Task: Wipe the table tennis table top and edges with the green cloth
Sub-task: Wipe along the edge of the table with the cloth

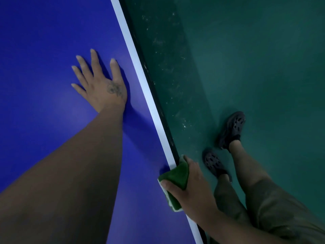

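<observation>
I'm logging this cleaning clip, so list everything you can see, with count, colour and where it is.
table top: one, blue, fills the left.
edge line: one, white, along the table top's right border.
cloth: one, green, over the table's edge, lower centre.
floor: one, dark green, right of the table.
shoes: two, dark, on the floor, lower right.
left hand: one, flat on the table top, fingers spread.
right hand: one, grips the cloth.

Tattooed left hand (103, 88), olive shorts (274, 208), dark perforated clogs (233, 127).

Two dark perforated clogs (232, 128) stand on the scuffed green floor (263, 67).
</observation>
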A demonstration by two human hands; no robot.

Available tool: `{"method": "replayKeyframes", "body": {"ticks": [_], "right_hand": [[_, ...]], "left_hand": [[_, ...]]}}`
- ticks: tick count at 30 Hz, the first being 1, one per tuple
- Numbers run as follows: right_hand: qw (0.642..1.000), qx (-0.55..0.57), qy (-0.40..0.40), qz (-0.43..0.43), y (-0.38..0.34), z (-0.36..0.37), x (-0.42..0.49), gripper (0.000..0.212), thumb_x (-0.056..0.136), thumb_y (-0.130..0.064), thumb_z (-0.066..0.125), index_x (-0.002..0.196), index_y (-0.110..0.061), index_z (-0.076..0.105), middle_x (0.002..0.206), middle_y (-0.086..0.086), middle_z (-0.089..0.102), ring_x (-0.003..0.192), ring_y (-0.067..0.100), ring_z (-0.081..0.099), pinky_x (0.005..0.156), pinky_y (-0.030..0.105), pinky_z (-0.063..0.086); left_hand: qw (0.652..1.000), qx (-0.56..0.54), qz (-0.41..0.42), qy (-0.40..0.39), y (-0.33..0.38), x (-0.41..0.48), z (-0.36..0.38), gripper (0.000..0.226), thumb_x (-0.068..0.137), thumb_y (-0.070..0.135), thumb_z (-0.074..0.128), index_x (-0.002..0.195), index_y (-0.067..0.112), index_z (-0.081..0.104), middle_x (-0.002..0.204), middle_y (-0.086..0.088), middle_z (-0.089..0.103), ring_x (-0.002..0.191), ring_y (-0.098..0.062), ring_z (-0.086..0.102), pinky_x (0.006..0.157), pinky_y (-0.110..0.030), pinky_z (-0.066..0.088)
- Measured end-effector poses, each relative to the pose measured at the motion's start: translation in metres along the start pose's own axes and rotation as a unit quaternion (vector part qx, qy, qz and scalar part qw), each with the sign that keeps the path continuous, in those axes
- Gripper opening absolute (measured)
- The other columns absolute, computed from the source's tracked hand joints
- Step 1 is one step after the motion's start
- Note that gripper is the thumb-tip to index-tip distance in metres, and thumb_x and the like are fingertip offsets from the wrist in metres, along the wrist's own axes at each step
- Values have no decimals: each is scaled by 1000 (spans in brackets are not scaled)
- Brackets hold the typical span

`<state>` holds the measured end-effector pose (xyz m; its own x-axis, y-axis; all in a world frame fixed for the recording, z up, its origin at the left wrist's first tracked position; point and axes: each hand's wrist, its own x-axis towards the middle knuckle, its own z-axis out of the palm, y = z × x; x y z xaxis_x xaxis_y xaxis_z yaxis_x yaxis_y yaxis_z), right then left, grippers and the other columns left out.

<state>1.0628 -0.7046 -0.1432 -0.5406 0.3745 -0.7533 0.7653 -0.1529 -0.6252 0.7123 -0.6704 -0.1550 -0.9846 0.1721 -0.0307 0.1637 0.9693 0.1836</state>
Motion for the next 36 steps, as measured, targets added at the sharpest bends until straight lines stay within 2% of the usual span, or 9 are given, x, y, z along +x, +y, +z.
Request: {"method": "replayKeyframes", "body": {"ticks": [4, 7, 12, 15, 16, 19, 26, 33, 36], "right_hand": [[1000, 6, -2, -16, -42, -10, 32, 109, 68, -95, 60, 157, -38, 33, 127, -26, 44, 116, -6, 47, 98, 20, 40], [999, 28, 14, -32, -81, -18, 72, 73, 68, -93, 64, 123, -59, 31, 114, -34, 46, 108, -14, 51, 79, 8, 40], [996, 54, 45, -60, -143, -27, 135, 114, 65, -96, 63, 157, -35, 33, 125, -31, 40, 115, -9, 41, 96, 16, 35], [994, 77, 43, -64, -148, -27, 134, 72, 66, -90, 73, 126, -73, 36, 117, -38, 46, 107, -11, 51, 84, 9, 41], [994, 78, 45, -59, -141, -28, 126, 65, 67, -85, 77, 117, -73, 37, 115, -36, 48, 106, -8, 55, 80, 12, 45], [997, 63, 28, -28, -107, -27, 93, 74, 68, -76, 82, 128, -60, 42, 117, -30, 53, 105, -4, 62, 79, 18, 51], [995, 95, 33, 25, -114, -18, 92, 105, 60, -98, 70, 145, -43, 44, 123, -35, 50, 116, -9, 56, 96, 22, 49], [985, 168, 47, -5, -214, -37, 187, 70, 63, -84, 75, 120, -51, 52, 124, -23, 56, 115, 0, 60, 103, 30, 48], [989, 144, 37, -26, -258, -48, 235, 109, 66, -85, 74, 153, -27, 45, 146, -10, 53, 134, 14, 56, 116, 43, 46]], "left_hand": [[999, -14, -22, 25, 1, -2, 0, 65, 110, 63, 33, 170, 38, 30, 181, 5, 17, 168, -18, 8, 135, -54, 2], [999, -13, -29, 28, 3, -1, -1, 61, 111, 57, 36, 169, 37, 34, 180, 5, 20, 168, -18, 10, 136, -51, 2], [999, -10, -35, 12, 6, 1, -3, 59, 112, 53, 37, 169, 37, 32, 181, 5, 17, 168, -16, 8, 136, -48, 0], [999, -1, -34, 19, 3, 2, -4, 57, 114, 48, 36, 169, 36, 33, 180, 5, 18, 168, -17, 9, 136, -49, 1], [999, -6, -30, 24, 3, 1, -4, 56, 114, 46, 36, 168, 36, 35, 180, 4, 19, 168, -17, 10, 136, -49, 2], [998, -31, -32, 36, 2, 1, -4, 53, 114, 39, 37, 166, 34, 40, 179, 3, 24, 167, -18, 13, 136, -49, 4], [997, -44, -37, 52, 3, -1, -3, 52, 113, 38, 38, 164, 32, 45, 178, 3, 27, 167, -19, 17, 136, -49, 7], [997, -39, -32, 56, 1, 1, -1, 51, 113, 33, 42, 163, 29, 48, 177, 0, 30, 166, -21, 20, 135, -52, 11], [997, -39, -29, 61, 1, 4, 1, 51, 112, 31, 44, 163, 28, 49, 176, -1, 32, 166, -23, 22, 134, -54, 13]]}}
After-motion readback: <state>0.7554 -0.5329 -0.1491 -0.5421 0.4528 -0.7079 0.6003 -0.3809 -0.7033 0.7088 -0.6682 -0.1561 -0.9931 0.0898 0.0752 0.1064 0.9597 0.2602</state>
